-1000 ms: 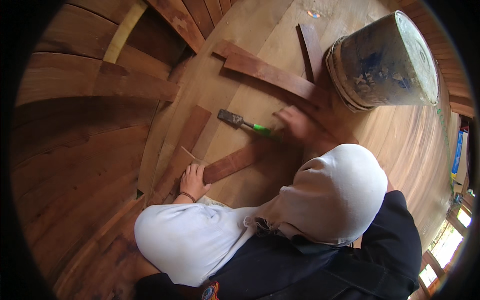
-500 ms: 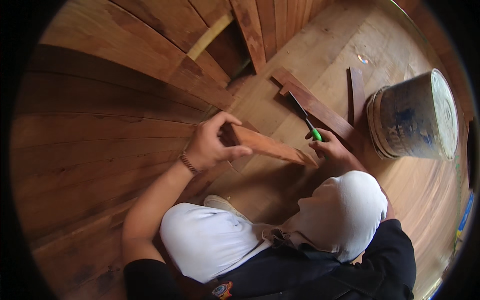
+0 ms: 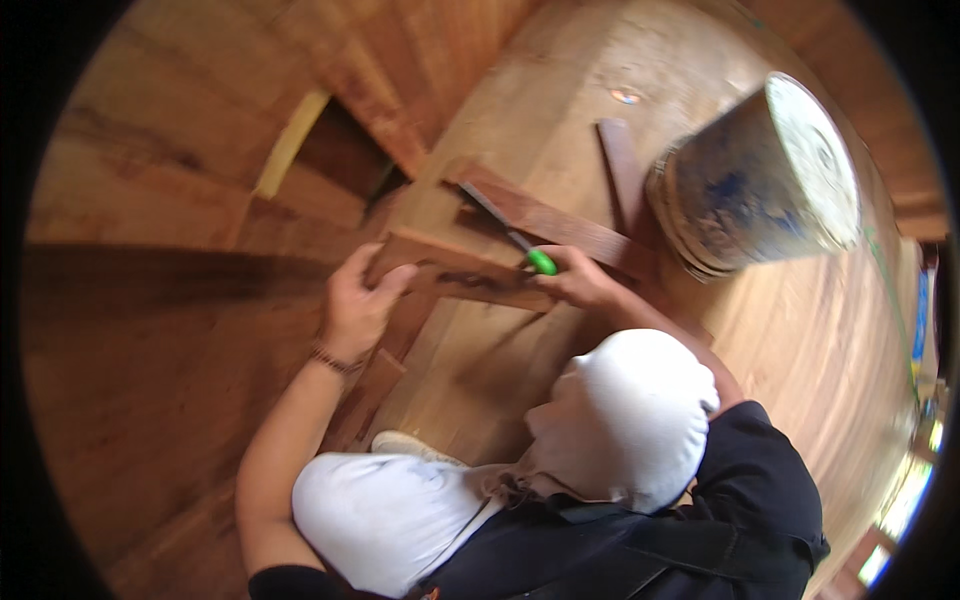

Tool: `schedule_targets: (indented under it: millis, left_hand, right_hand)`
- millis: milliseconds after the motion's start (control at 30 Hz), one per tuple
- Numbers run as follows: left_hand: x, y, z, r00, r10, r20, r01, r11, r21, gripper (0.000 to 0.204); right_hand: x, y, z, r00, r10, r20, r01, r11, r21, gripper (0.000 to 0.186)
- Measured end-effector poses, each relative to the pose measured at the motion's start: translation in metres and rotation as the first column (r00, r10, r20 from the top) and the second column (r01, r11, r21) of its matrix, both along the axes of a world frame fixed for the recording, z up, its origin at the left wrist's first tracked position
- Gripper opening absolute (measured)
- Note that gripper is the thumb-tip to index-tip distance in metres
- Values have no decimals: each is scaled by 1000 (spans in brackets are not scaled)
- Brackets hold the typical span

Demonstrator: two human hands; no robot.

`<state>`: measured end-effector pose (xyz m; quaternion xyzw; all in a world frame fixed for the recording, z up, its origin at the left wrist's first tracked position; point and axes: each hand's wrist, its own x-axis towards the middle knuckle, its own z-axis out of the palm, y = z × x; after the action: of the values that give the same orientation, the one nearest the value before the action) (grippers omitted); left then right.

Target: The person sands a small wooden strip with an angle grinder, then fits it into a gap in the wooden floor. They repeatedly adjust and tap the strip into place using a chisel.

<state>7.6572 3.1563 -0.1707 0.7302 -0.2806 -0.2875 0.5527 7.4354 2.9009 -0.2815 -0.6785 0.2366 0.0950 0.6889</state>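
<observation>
My left hand (image 3: 358,305), with a bracelet at the wrist, is closed round the near-left end of a short reddish wooden board (image 3: 465,272). The board slants across in front of my knees, slightly tilted. In my right hand (image 3: 580,277) is a green-handled tool (image 3: 541,262) with a long, narrow dark blade pointing up and left; whether it is a file or a knife I cannot tell. The tool lies across the view just over the board's far end, and my right fingers are close to that end. Blur hides whether they touch it.
Beyond the board, a dark plank (image 3: 560,222) and a narrower strip (image 3: 622,165) lie on the wooden floor (image 3: 480,350). A stained bucket (image 3: 745,190) stands at the right. Plank walling (image 3: 170,330) runs along the left, with a gap (image 3: 345,150) in it. My white-covered knees are below.
The view has shifted, so surroundings appear further left. The board has turned to show more of its broad face, and the right hand with the tool has come nearer its far end.
</observation>
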Motion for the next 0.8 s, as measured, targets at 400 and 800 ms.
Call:
schedule_targets:
  millis: [400,800]
  left_hand:
    - [36,54,-29,846,323,-424,-366,930,-22,29]
    - [53,104,-97,684,206,-700,-261,965,29,24]
  right_hand:
    - [-38,-10,-55,820,-567,73,558,822,116,11]
    - [-37,-13,14,731,-639,239,324,633,703,30]
